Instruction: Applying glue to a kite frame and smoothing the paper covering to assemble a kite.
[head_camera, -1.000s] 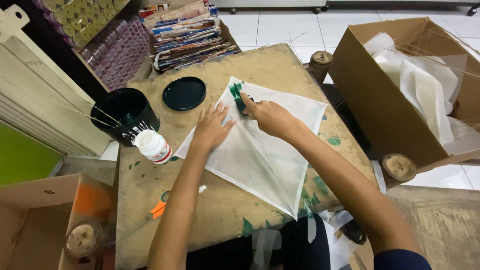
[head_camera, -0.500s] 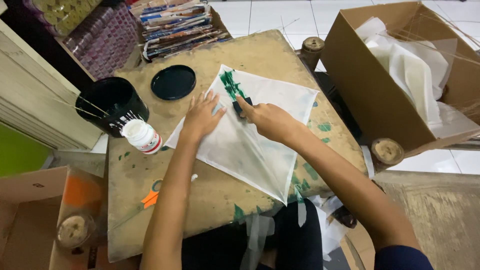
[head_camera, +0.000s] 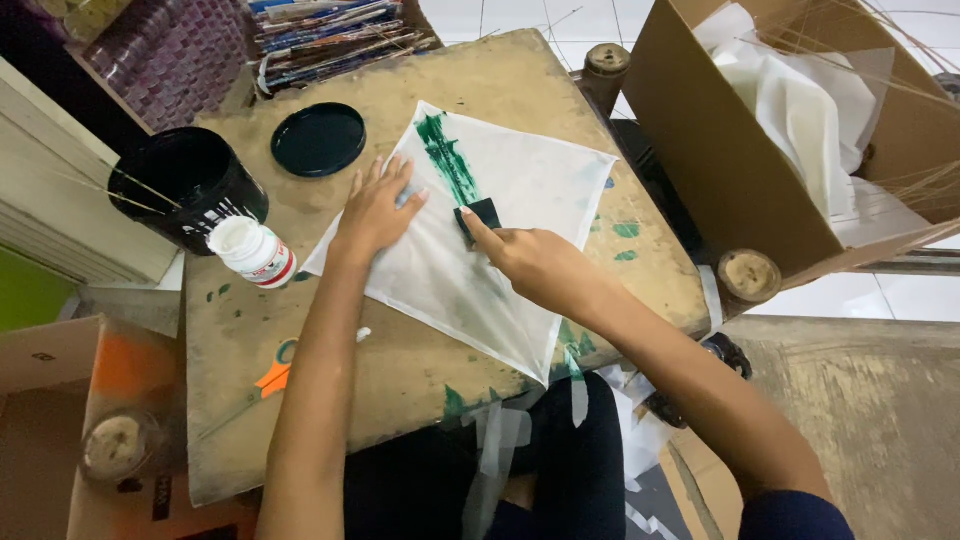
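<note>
I see the left hand (head_camera: 375, 212) flat on the white sheet (head_camera: 480, 240), fingers spread and apart, palm down, gripping nothing. It presses the sheet's left part onto the table (head_camera: 400, 350).

The right hand (head_camera: 530, 262) is just to the right of the left hand, the two hands close but not touching. Its fingers are closed together on a small dark sponge (head_camera: 478, 218), index finger laid on top, the sponge touching the sheet.

A green stripe (head_camera: 447, 160) of paint runs on the sheet from the far corner down to the sponge, ending right at the fingertips of the right hand. The sheet lies as a diamond, one corner beyond both hands, one corner hanging just over the near table edge below the right forearm.

Beyond the left hand, close to its fingertips: a round dark lid (head_camera: 319, 139), lying flat. To the left of the left hand: a black pot (head_camera: 190, 195) with thin sticks across it, and a white bottle (head_camera: 252, 251) lying touching the pot's near side.

Well to the right of the right hand: a cardboard box (head_camera: 730, 160) holding more white sheets. Green smears on the table between the right hand and the box.
</note>
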